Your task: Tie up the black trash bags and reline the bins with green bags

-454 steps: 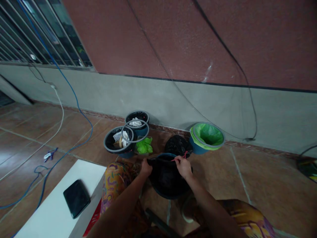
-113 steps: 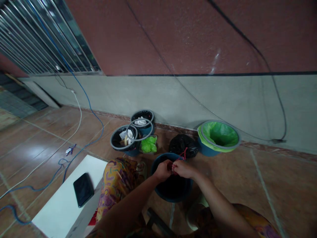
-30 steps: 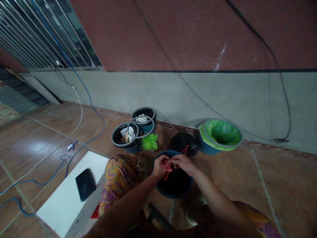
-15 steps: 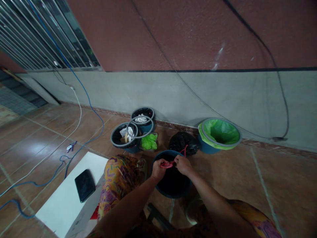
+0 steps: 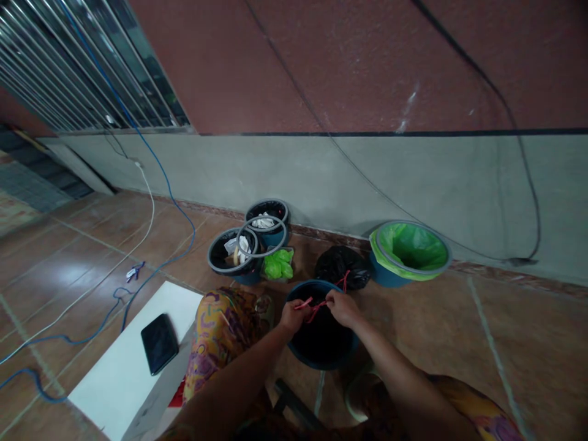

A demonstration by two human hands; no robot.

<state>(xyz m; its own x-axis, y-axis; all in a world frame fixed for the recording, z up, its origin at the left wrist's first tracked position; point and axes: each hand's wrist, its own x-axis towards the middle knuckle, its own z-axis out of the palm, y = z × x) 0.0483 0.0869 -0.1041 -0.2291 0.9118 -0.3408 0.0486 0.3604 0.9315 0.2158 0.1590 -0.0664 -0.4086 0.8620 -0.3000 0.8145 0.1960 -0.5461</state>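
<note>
A: What are the fingers doing?

B: The left hand [image 5: 294, 316] pinches a thin, bright red plastic ribbon [image 5: 317, 310] with curled fingers. The right hand [image 5: 342, 308] pinches it too, fingertips pressed together, so it spans the gap between the 2 hands.

A: Where is the ribbon, exactly?

B: Over the mouth of a round, dark-blue plastic bin [image 5: 323, 349] standing between the person's legs. I cannot tell if it joins anything inside.

A: And just past that bin?

B: A bulging black plastic bag [image 5: 331, 265] with a red tie [image 5: 344, 280] at its top. Right of it stands a round blue bin lined with bright green plastic [image 5: 390, 275].

A: Leftward?

B: A crumpled, bright green plastic bundle [image 5: 278, 264], then 2 black-lined blue bins [image 5: 247, 277] holding white scraps. A thin grey plastic ring [image 5: 286, 231] lies across them.

A: Farther out?

B: A white rectangular box [image 5: 110, 373] bearing a flat, shiny black device [image 5: 159, 344], and behind everything, a grey-and-red wall [image 5: 321, 177].
</note>
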